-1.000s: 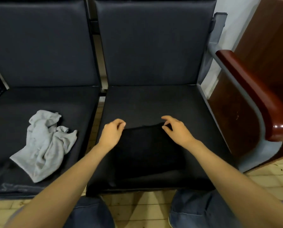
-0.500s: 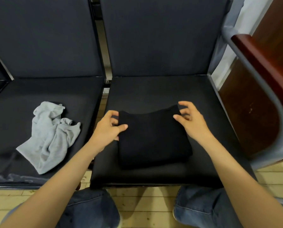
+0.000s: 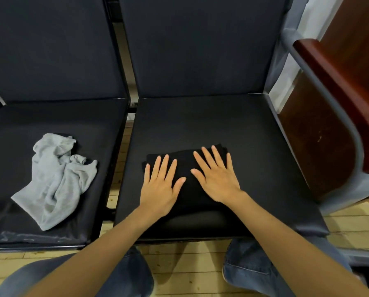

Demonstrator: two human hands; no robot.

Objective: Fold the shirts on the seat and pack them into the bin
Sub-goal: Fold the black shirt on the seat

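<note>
A folded black shirt (image 3: 184,161) lies on the right black seat (image 3: 200,125), near its front half. My left hand (image 3: 161,185) presses flat on the shirt's left part, fingers straight and spread. My right hand (image 3: 216,176) lies flat on its right part in the same way. A crumpled grey shirt (image 3: 55,179) sits unfolded on the left seat (image 3: 50,121). No bin is in view.
A dark red wooden armrest (image 3: 340,93) on a grey frame borders the right seat. A gap with a metal bar separates the two seats. My knees in blue jeans (image 3: 247,266) are over a wooden floor (image 3: 187,260) below the seat edge.
Both hands let go of the black shirt's far corners after folding it toward me and now lie flat on top of it. The bundle is smaller.
</note>
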